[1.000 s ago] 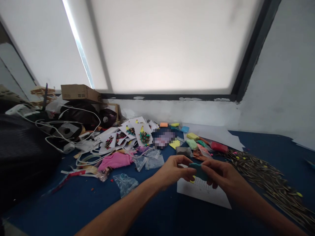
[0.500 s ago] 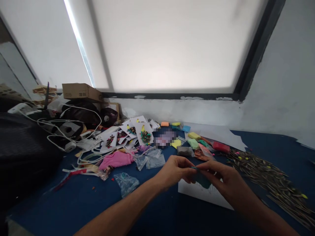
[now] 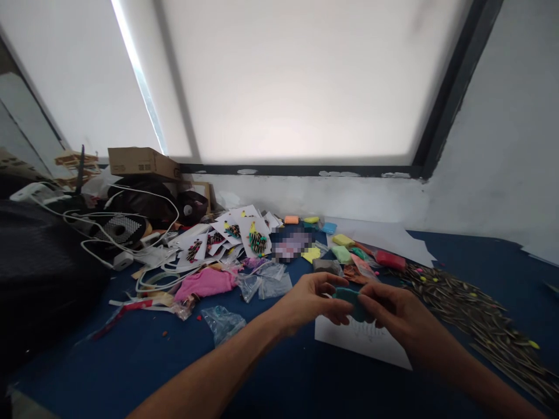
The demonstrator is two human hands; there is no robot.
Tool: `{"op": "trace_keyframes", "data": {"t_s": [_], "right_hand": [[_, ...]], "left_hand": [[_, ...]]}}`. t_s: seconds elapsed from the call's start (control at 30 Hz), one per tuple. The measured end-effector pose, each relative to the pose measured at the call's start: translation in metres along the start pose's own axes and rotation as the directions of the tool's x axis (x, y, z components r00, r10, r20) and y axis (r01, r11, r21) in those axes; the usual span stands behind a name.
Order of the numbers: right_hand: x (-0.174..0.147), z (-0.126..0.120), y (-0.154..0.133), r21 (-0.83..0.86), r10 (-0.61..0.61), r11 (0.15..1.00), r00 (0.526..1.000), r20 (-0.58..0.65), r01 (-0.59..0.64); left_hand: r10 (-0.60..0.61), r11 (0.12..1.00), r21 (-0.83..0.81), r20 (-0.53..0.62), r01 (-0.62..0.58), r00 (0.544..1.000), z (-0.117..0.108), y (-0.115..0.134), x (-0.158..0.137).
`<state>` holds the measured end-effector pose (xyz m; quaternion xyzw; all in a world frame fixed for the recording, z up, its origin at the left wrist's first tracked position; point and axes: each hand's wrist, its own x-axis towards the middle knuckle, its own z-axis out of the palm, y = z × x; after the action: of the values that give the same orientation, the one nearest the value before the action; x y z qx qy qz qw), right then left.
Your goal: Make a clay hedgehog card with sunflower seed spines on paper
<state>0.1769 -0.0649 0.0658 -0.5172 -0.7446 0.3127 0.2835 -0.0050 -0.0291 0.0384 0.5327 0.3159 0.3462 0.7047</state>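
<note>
A flat, soft teal piece of modelling clay is held up between my two hands, over a white sheet of paper with faint marks on it. My right hand pinches its right edge between thumb and fingers. On the other side, my left hand has its thumb and forefinger around the left edge, with the thumb against the clay. The fingers partly cover the piece.
Sunflower seeds spread at the right. Clay packets, including a red one, lie beyond my hands. Left stand cards with seed pictures, pink clay, plastic bags, white cables and a cardboard box.
The teal clay has turned so that more of its flat face shows. My left fingers have spread wider around its edge, and the right hand still pinches it.
</note>
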Motion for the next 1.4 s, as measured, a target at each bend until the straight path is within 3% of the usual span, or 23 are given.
{"op": "trace_keyframes", "data": {"t_s": [0.4,0.67,0.9,1.07,1.23,1.4], "right_hand": [[-0.001,0.001,0.001,0.045,0.075,0.996,0.995,0.064,-0.078],[-0.001,0.002,0.003,0.047,0.111,0.993,0.994,0.012,-0.112],[0.000,0.000,0.003,0.094,0.050,0.994,0.998,-0.031,-0.047],[-0.002,0.007,0.004,0.072,0.046,0.996,0.999,0.030,-0.048],[-0.002,0.010,0.004,0.043,0.062,0.997,0.998,0.006,-0.062],[-0.002,0.008,0.002,-0.023,0.030,0.999,0.999,-0.034,-0.031]], "left_hand": [[0.011,1.000,0.012,0.000,-0.011,1.000,0.004,-0.008,0.003],[-0.067,0.997,0.028,0.057,0.066,0.996,0.003,-0.006,0.000],[-0.034,0.999,0.040,0.053,0.032,0.998,0.002,-0.011,0.002],[-0.041,0.997,0.070,0.019,0.039,0.999,0.004,-0.016,0.001],[-0.006,0.995,0.104,0.008,0.006,1.000,0.007,-0.016,0.000],[-0.047,0.998,0.038,0.069,0.044,0.997,0.008,-0.014,0.000]]}}
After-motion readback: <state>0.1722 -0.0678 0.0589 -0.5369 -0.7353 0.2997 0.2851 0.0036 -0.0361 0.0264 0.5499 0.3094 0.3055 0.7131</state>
